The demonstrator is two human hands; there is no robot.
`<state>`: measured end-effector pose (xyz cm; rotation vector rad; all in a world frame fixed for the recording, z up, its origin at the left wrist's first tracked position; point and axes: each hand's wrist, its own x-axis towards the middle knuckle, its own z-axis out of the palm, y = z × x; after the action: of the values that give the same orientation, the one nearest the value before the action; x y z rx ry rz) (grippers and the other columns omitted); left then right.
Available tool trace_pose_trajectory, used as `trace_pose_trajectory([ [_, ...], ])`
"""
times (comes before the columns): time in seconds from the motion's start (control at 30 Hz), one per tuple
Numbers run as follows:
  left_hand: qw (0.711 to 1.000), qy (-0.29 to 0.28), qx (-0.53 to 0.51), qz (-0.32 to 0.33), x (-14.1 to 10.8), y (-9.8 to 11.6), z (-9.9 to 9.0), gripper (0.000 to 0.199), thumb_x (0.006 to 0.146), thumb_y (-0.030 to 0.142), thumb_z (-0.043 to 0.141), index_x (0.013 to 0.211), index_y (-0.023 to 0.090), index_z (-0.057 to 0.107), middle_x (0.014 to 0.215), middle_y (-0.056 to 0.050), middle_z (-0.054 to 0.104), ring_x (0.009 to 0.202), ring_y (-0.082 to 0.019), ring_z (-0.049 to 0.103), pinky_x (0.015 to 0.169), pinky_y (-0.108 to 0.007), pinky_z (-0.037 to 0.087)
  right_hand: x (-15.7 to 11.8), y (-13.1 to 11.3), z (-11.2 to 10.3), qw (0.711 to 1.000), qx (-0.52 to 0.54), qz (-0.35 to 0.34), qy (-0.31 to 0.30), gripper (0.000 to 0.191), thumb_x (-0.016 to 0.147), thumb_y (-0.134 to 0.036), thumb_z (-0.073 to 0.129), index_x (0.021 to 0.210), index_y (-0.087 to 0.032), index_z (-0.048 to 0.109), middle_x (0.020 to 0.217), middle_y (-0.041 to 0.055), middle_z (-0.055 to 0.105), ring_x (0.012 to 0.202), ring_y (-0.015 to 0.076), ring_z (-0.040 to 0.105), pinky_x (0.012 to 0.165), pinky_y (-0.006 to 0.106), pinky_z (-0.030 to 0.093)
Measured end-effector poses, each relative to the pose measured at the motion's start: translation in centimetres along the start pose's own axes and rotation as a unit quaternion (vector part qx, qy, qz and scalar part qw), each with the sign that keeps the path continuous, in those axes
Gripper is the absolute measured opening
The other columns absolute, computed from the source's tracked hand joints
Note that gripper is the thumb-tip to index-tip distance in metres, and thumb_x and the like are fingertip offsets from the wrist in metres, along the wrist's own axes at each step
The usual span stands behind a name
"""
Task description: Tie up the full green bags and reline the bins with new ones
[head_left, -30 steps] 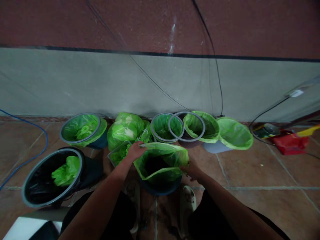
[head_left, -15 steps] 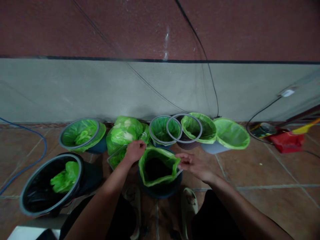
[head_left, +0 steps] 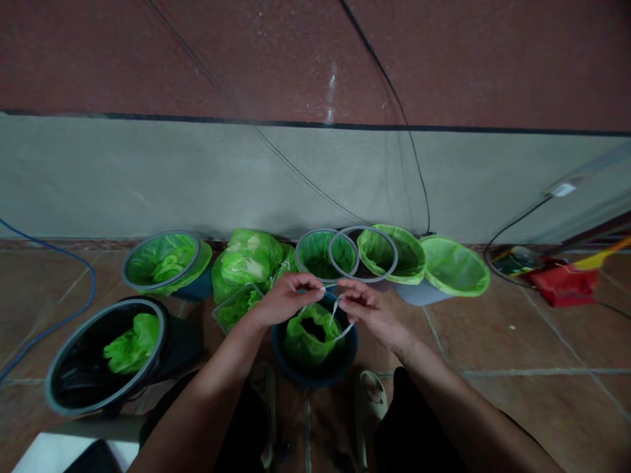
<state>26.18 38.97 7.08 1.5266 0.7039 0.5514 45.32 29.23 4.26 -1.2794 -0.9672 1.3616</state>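
Observation:
Between my feet stands a dark blue bin (head_left: 290, 371) with a green trash bag (head_left: 308, 348) inside it, its mouth partly gathered around a dark opening. White drawstrings (head_left: 344, 332) rise from the bag's edge to my fingers. Above the bin's far side, my left hand (head_left: 290, 299) pinches one part of the drawstring. Close beside it, my right hand (head_left: 369, 312) pinches another part, thumb and fingers bent together. The two hands' fingertips nearly meet. What lies deep in the bag is too dark to make out.
Along the wall stand a lined bin with a grey ring (head_left: 160, 289), a full green bag (head_left: 251, 256), a small container (head_left: 221, 325) and several lined bins (head_left: 456, 266). A black-lined bin (head_left: 106, 401) is at left. Right lie a red dustpan (head_left: 562, 286) and cable; left, a blue hose (head_left: 93, 282).
Both hands have left the bag's rim and come together above it, now with the drawstring between them. The bag's wide mouth has narrowed and sunk lower in the bin.

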Motion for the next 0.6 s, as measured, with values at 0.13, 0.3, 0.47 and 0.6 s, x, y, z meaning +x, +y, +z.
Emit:
trace_pose_trajectory([
  [0.13, 0.998, 0.013, -0.016, 0.058, 0.7, -0.1, 2.3, 0.026, 0.078, 0.04, 0.071, 0.078, 0.015, 0.071, 0.079, -0.003, 0.066, 0.075, -0.014, 0.06, 0.074, -0.027, 0.047, 0.9, 1.4, 2.5, 0.995, -0.073, -0.035, -0.053, 0.039, 0.071, -0.032, 0.074, 0.107, -0.018, 0.064, 0.076, -0.0026, 0.062, 0.065, 0.0111, 0.053, 0.06, 0.023, 0.041],
  [0.3, 0.996, 0.045, -0.026, 0.067, 1.6, -2.3, 3.3, 0.032, 0.083, 0.047, 0.067, 0.088, 0.016, 0.069, 0.097, -0.006, 0.067, 0.088, -0.017, 0.062, 0.083, -0.031, 0.049, 1.7, 2.6, 3.6, 0.989, -0.141, -0.03, -0.018, 0.032, 0.081, -0.043, 0.058, 0.06, -0.019, 0.055, 0.056, -0.0017, 0.051, 0.054, 0.0107, 0.044, 0.053, 0.025, 0.035],
  [0.47, 0.999, 0.011, -0.032, 0.0, 1.3, -6.7, 3.3, 0.035, 0.095, 0.048, 0.047, 0.095, 0.017, 0.062, 0.09, -0.004, 0.068, 0.089, -0.017, 0.062, 0.09, -0.032, 0.048, 1.7, 0.6, 1.9, 0.998, -0.046, 0.024, 0.021, 0.042, 0.079, -0.06, 0.062, 0.073, -0.019, 0.061, 0.056, -0.0039, 0.049, 0.044, 0.0065, 0.033, 0.042, 0.022, 0.024],
  [0.6, 0.994, -0.078, 0.079, -0.014, 0.5, -9.1, 3.2, 0.031, 0.094, 0.04, 0.045, 0.093, 0.017, 0.066, 0.083, -0.002, 0.067, 0.082, -0.015, 0.061, 0.083, -0.029, 0.046, 2.2, -0.2, 0.5, 0.993, 0.019, 0.05, 0.102, 0.049, 0.065, -0.063, 0.074, 0.077, -0.017, 0.061, 0.055, -0.0054, 0.048, 0.042, 0.0052, 0.032, 0.039, 0.021, 0.021],
])
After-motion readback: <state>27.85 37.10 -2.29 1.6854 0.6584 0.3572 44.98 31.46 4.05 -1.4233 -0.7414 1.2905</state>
